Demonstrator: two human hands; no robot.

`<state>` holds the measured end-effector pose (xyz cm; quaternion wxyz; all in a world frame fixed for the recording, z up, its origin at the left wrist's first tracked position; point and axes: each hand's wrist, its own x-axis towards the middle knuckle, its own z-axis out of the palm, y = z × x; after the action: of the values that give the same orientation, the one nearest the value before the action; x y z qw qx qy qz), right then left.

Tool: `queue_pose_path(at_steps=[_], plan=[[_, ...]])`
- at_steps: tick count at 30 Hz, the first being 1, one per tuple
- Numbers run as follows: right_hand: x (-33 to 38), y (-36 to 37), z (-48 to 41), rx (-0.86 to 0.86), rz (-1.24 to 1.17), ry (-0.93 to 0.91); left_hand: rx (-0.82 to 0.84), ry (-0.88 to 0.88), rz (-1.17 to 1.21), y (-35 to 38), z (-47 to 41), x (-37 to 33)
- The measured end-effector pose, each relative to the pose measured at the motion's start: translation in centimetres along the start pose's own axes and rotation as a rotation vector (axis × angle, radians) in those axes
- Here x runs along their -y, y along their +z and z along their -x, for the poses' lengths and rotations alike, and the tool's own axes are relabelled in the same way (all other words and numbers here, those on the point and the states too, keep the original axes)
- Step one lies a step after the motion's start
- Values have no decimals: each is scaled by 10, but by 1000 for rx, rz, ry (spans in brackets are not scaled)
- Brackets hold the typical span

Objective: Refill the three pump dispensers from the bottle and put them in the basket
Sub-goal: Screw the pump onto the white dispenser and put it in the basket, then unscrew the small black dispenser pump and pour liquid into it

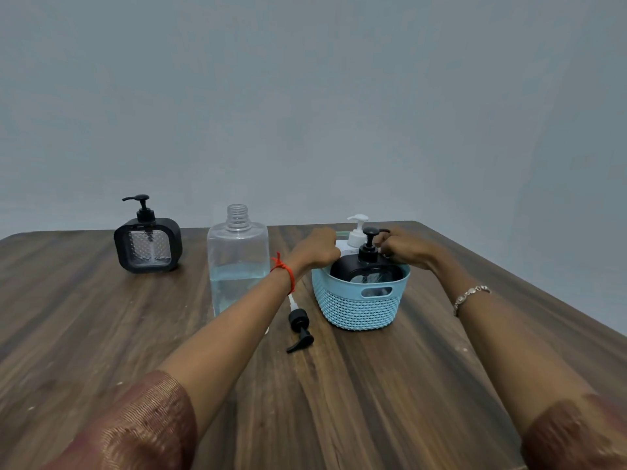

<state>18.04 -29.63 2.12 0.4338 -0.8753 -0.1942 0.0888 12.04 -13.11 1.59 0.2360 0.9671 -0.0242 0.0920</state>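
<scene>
Head view: a blue basket point(361, 310) on the wooden surface point(373, 385) holds two upright dispensers, a black dispenser point(366, 271) in front and a white dispenser point(355, 234) behind. The left hand point(317, 247) and right hand point(407, 249) flank them, fingers curled; what they grip I cannot tell. Left of the basket stands the uncapped bottle point(237, 259), upright and about half full of clear liquid. A third dispenser point(147, 245) stands upright far left, spout pointing left. A loose pump point(300, 329) lies near the basket, spout toward the person.

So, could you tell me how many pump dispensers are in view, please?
3. The left dispenser stands on the table; a black dispenser and, behind it, a partly hidden white dispenser sit in the basket.
</scene>
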Motion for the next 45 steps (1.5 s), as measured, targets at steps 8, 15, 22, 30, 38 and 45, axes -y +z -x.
queue_pose_path(at_steps=[8, 15, 22, 30, 38, 45], plan=[[1, 2, 5, -6, -53, 1, 47, 29, -130, 2, 9, -12], [1, 0, 6, -124, 30, 68, 27, 39, -97, -1, 23, -9], [41, -1, 34, -780, -170, -99, -112, 281, 115, -38, 60, -8], [156, 43, 79, -918, -236, -505, -492, 456, 488, -118, 139, 9], [229, 143, 88, -807, -167, -880, -892, 286, 455, -146, 184, 79], [202, 256, 57, -558, -125, -788, -790, -9, 340, -118, 194, 165]])
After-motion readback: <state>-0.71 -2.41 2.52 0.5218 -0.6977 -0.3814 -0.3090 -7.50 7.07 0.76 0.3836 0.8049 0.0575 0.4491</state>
